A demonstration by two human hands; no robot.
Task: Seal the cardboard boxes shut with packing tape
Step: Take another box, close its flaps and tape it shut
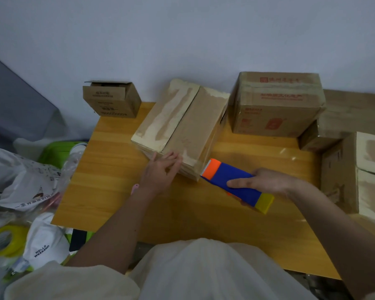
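Note:
A closed cardboard box [182, 124] with old tape marks along its edges lies in the middle of the wooden table [108, 174]. My left hand [160, 172] presses against its near left corner, fingers fairly straight. My right hand [266, 180] grips a blue tape dispenser [236, 185] with an orange head and a yellow rear. The orange head sits at the box's near right corner.
A small open box [110, 100] stands at the table's back left. A larger printed box [277, 105] stands at the back right, with more boxes [359, 169] stacked on the right. Plastic bags [20, 178], a yellow tape roll [7, 241] and a white cap [46, 241] lie left of the table.

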